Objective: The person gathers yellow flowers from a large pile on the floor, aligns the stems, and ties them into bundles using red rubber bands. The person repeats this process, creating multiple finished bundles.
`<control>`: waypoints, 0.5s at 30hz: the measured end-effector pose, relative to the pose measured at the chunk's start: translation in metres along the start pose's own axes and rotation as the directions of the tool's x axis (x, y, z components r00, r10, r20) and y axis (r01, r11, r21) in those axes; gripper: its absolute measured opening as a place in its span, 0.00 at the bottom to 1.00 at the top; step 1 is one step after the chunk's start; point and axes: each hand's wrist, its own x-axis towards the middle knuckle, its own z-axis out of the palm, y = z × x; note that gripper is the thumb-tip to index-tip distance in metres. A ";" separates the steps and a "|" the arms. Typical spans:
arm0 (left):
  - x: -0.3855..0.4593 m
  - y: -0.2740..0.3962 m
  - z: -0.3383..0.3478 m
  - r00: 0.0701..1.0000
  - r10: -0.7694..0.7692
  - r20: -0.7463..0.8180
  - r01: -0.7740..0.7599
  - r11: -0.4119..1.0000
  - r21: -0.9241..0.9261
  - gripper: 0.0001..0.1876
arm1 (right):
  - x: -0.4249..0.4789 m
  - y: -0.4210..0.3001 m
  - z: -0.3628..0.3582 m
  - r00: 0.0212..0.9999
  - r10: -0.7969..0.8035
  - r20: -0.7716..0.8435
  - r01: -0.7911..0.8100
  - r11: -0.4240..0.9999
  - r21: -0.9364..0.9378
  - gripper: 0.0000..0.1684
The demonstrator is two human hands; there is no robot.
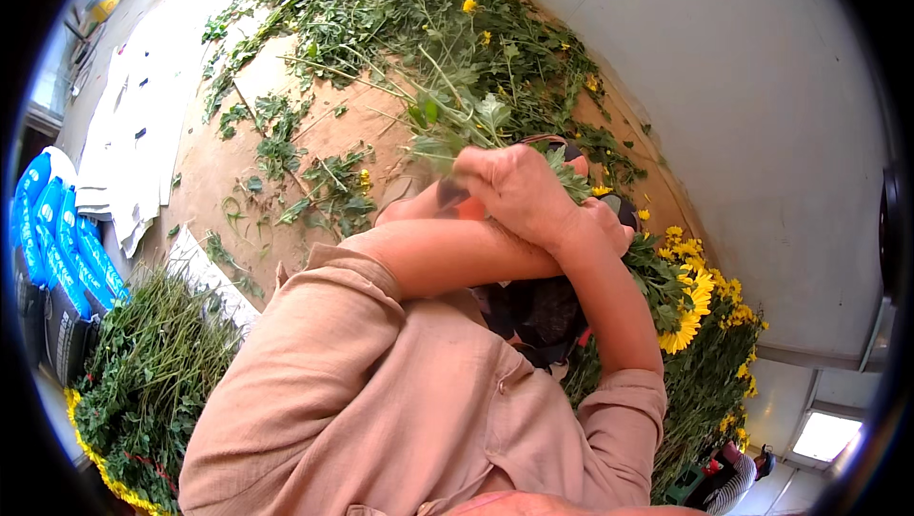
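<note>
My arms are crossed, the right forearm lying over the left. My left hand [613, 222] is shut on the leafy stems of yellow chrysanthemums [682, 330], whose open heads hang to the right. Further along the same stems, my right hand [510, 177] is closed around leafy stalks, its fingertips partly hidden and blurred. Bare stem ends and chrysanthemum leaves [493, 112] stick out beyond it, towards the upper left. Partly behind the hands shows a dark shoe [568, 150]. Below the forearms is dark cloth [532, 312].
Cut greenery [371, 23] is heaped ahead on a brown floor sheet [207, 180]. Bundled chrysanthemums [157, 344] lie at left, beside blue bags [64, 230] and white sheets [114, 137]. More yellow flowers [735, 312] line the pale wall [728, 87]. Another person [735, 484] is at lower right.
</note>
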 end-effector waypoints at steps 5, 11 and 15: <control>-0.009 -0.018 0.010 0.994 0.059 -0.091 -0.060 0.998 -0.005 0.14 | 0.026 -0.039 -0.035 0.973 0.110 -0.204 0.017 0.844 0.536 0.04; -0.002 -0.022 0.023 0.983 0.126 -0.132 -0.127 0.992 0.006 0.14 | 0.046 -0.063 -0.058 0.912 -0.257 -0.321 0.219 0.964 -0.152 0.02; 0.000 -0.017 0.023 0.973 0.170 -0.158 -0.170 0.985 0.016 0.14 | 0.078 -0.086 -0.060 0.781 -0.374 -0.500 0.459 0.887 0.052 0.05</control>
